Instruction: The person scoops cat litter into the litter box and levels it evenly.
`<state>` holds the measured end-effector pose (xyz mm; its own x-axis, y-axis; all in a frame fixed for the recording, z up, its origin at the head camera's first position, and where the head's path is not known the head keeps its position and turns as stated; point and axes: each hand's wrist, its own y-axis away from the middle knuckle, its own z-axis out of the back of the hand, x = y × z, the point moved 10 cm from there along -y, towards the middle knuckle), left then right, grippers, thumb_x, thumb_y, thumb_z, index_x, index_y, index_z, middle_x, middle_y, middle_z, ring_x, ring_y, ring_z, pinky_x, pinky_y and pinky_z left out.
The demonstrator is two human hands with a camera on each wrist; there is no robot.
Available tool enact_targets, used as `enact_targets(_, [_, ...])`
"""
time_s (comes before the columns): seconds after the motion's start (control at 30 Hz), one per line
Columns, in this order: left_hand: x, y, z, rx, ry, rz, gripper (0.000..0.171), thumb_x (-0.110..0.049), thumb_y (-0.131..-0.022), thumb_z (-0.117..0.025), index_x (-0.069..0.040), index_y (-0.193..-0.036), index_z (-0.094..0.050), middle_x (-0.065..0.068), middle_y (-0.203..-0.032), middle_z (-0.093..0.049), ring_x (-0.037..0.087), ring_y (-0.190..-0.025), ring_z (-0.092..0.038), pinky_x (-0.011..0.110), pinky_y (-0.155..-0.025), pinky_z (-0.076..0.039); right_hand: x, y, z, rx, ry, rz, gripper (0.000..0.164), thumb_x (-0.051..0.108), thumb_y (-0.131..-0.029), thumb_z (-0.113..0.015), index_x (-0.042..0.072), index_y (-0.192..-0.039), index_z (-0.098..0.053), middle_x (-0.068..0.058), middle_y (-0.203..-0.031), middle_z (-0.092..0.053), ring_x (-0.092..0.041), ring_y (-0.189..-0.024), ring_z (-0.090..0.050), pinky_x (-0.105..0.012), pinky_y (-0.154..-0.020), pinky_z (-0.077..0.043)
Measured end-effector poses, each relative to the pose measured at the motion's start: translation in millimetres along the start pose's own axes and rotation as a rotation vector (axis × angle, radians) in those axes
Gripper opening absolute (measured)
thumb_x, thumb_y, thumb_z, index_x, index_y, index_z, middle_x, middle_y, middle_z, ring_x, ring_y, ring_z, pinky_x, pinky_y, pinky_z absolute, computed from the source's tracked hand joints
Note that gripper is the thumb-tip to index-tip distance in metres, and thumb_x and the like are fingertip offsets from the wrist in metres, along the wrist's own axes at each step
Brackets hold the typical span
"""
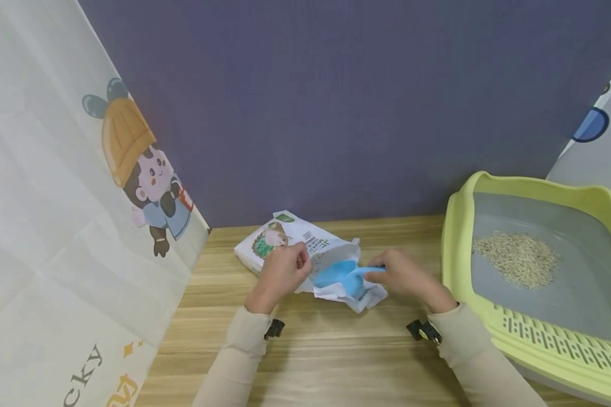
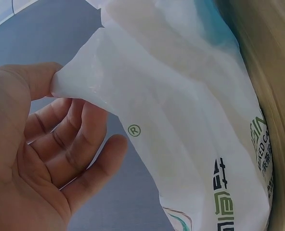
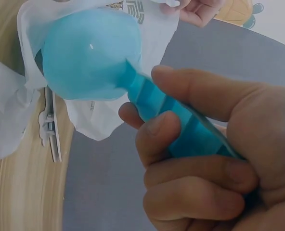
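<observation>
A white printed bag [image 1: 313, 234] lies on the wooden table with its torn mouth toward the right. My left hand [image 1: 283, 270] pinches the upper edge of that mouth between thumb and index finger; the left wrist view shows the plastic [image 2: 89, 72] drawn up to the fingertips. My right hand [image 1: 407, 278] grips the ribbed handle of a blue scoop [image 1: 336, 272]. The scoop's bowl [image 3: 92, 53] sits in the bag's mouth, partly behind the white film. What lies deeper inside the bag is mostly hidden.
At the right stands a litter box with a yellow-green rim [image 1: 458, 249] and grey pan; a pile of beige pellets [image 1: 519, 259] lies in it. A dark panel [image 1: 326, 113] rises behind the table [image 1: 305, 356]. A printed white curtain [image 1: 41, 198] hangs at the left.
</observation>
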<state>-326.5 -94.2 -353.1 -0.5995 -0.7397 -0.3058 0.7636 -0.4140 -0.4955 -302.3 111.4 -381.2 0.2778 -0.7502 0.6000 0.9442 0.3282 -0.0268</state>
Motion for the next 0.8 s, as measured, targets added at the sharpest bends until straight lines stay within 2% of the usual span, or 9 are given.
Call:
enact_targets(0.07, [0.0, 0.0, -1.3, 0.0, -0.003, -0.004, 0.016, -0.013, -0.086, -0.07, -0.018, -0.075, -0.061, -0.01, -0.059, -0.052, 0.004, -0.053, -0.044, 0.022, -0.053, -0.038, -0.1, -3.2, -3.0, 0.006, 0.01, -0.002, 0.014, 0.02, -0.094, -0.071, 0.008, -0.095, -0.08, -0.003, -0.082, -0.07, -0.013, -0.061, -0.045, -0.027, -0.057, -0.038])
enact_targets(0.3, [-1.1, -0.4, -4.4, -0.005, 0.002, -0.026, 0.016, -0.011, -0.087, -0.069, -0.018, -0.074, -0.06, -0.01, -0.058, -0.052, 0.004, -0.053, -0.044, 0.022, -0.052, -0.038, 3.9, -14.0, -12.5, 0.0, 0.041, 0.019, 0.018, 0.022, -0.092, -0.074, 0.01, -0.104, -0.081, 0.0, -0.093, -0.077, -0.012, -0.057, -0.039, -0.027, -0.054, -0.034])
enact_targets(0.47, [-0.3, -0.9, -6.5, -0.002, 0.003, -0.026, 0.016, -0.011, -0.087, -0.069, -0.018, -0.075, -0.06, -0.011, -0.058, -0.052, 0.003, -0.053, -0.044, 0.022, -0.052, -0.038, 6.6, -22.3, -20.9, -0.002, 0.039, 0.014, 0.013, 0.021, -0.092, -0.074, 0.01, -0.093, -0.081, 0.003, -0.075, -0.067, -0.011, -0.058, -0.044, -0.027, -0.055, -0.036])
enact_targets(0.6, [-0.3, -1.4, -7.4, -0.003, 0.002, -0.027, 0.016, -0.011, -0.087, -0.069, -0.018, -0.075, -0.06, -0.011, -0.058, -0.052, 0.004, -0.053, -0.045, 0.022, -0.052, -0.038, 5.9, -27.0, -28.2, 0.001, 0.016, 0.005, 0.012, 0.021, -0.092, -0.074, 0.01, -0.091, -0.08, 0.003, -0.075, -0.067, -0.01, -0.062, -0.05, -0.026, -0.057, -0.04])
enact_targets(0.7, [-0.8, -1.7, -6.9, -0.007, 0.002, -0.029, 0.016, -0.011, -0.087, -0.069, -0.018, -0.074, -0.06, -0.011, -0.058, -0.052, 0.004, -0.053, -0.045, 0.022, -0.053, -0.038, 7.2, -29.7, -32.5, 0.001, -0.012, 0.015, 0.014, 0.02, -0.093, -0.072, 0.009, -0.086, -0.078, 0.005, -0.067, -0.059, -0.009, -0.057, -0.045, -0.024, -0.055, -0.037])
enact_targets(0.8, [-0.7, -2.1, -6.6, -0.01, 0.005, -0.03, 0.016, -0.01, -0.086, -0.069, -0.018, -0.074, -0.06, -0.011, -0.058, -0.052, 0.004, -0.053, -0.045, 0.022, -0.053, -0.038, 9.4, -32.1, -36.7, 0.004, -0.04, 0.032, 0.022, 0.019, -0.095, -0.07, 0.005, -0.077, -0.073, 0.006, -0.058, -0.045, -0.009, -0.052, -0.036, -0.022, -0.051, -0.031])
